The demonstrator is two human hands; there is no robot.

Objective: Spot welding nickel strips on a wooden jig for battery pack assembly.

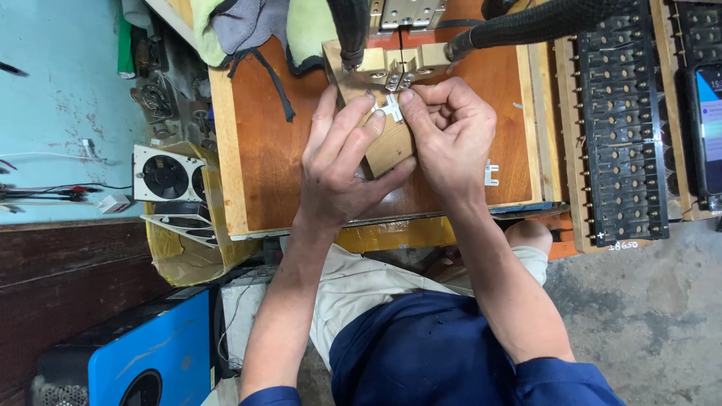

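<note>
My left hand (342, 162) and my right hand (450, 131) meet over a small wooden block (389, 150) on an orange-brown work board (263, 158). Between the fingertips of both hands sits a small white plastic part (390, 110), pinched from left and right. Just beyond it stands a metal fixture (398, 68) with a pale block base and two black sleeved hoses (526, 26) running into it. A second white plastic part (491, 174) lies on the board to the right of my right wrist.
A long black rack of brass-tipped parts (620, 128) lies to the right, with a phone (708, 128) past it. A small white fan (164, 175) sits left of the board, cloths (248, 26) at the top, a blue box (143, 357) on the floor.
</note>
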